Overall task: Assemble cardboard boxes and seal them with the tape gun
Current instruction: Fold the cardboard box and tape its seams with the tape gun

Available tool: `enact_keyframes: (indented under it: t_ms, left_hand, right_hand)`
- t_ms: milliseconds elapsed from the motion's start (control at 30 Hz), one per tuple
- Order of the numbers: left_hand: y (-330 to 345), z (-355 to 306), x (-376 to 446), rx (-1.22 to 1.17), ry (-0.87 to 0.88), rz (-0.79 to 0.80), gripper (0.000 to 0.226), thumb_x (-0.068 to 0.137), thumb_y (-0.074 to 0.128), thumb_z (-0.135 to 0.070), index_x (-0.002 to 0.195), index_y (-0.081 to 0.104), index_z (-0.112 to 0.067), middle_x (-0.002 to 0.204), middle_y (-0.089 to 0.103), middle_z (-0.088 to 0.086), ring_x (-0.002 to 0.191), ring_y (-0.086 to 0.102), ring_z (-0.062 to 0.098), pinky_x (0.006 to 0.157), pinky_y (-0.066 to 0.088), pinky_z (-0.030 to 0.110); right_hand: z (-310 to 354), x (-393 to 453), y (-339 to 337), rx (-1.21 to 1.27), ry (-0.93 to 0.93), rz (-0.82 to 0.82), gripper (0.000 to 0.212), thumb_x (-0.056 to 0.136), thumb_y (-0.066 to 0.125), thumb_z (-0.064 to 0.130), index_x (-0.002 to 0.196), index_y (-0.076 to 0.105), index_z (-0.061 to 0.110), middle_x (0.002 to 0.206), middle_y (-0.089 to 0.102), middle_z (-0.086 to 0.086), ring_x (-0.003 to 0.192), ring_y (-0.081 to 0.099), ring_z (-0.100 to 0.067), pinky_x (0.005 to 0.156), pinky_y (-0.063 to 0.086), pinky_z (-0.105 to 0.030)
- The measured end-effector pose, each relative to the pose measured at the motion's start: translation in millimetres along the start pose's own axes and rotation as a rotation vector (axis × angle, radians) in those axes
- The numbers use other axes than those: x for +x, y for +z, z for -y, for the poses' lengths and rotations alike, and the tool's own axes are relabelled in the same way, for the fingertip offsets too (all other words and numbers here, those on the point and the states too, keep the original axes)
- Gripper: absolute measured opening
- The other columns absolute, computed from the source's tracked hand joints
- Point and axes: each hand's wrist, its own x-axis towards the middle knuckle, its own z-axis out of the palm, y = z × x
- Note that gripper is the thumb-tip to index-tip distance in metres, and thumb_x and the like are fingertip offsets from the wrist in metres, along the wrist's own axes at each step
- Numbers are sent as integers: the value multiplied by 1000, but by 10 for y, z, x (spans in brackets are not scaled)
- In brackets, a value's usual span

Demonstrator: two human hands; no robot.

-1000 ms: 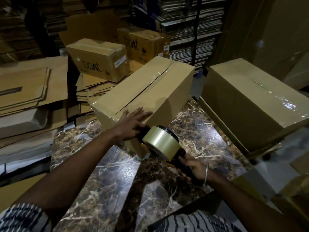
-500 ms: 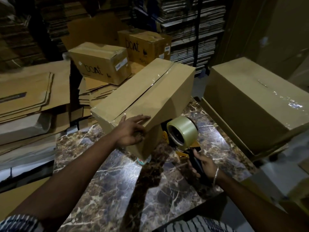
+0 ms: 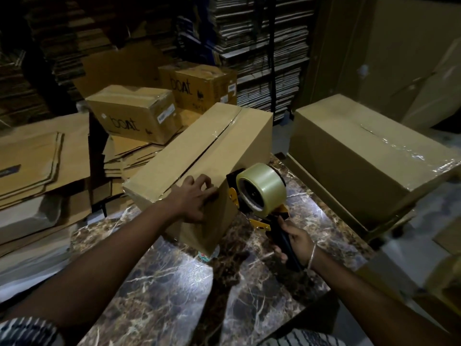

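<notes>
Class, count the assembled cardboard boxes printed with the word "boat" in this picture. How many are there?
2. One "boat" box sits on the flattened cardboard stack, left of the plain box being taped. The other "boat" box stands behind it, nearer the shelves. More could be hidden in the dark background.

The left hand (image 3: 197, 199) covered the near end of the seam on the cardboard box (image 3: 199, 156). The box hid the front of the tape gun (image 3: 259, 196), so where it met the cardboard could not be seen. The right hand (image 3: 293, 239) wrapped the handle and hid most of it. Something small and colourful (image 3: 204, 255) poked out from under the box's near corner, too hidden to name. The far shelves (image 3: 262, 46) were dark and blurry. The right-hand box (image 3: 361, 156) ran off the right edge.
</notes>
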Motion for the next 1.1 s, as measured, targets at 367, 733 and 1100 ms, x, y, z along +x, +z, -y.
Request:
enact_keyframes:
  t_ms: [367,733,1100]
  left_hand:
    - [320,49,13,-221,-46,-72,105,90,59,-52,157,-16,-26,163,-25,-6,152,-17,14,117,-8,61]
    - [590,177,-676,-508,48,-165,108,72,75,-33,159,10,-33,165,2,-18,145,4,-2,121,6,43]
    - [1158,520,-2088,-585,135,-184,101,68,75,-32,156,25,-36,163,13,-25,149,11,-4,122,11,50]
  right_hand:
    - [104,34,204,34,64,66,77,48,94,58,88,61,2,54,51,-15,31,46,-22,33,40,-24]
    - [410,177,873,-70,90,9,57,69,67,57,93,52,7,56,51,-8,35,45,-18,36,36,-18]
    - [64,418,1859,-320,139,139,57,83,44,63,89,54,7,62,44,-9,44,37,-19,47,29,-26]
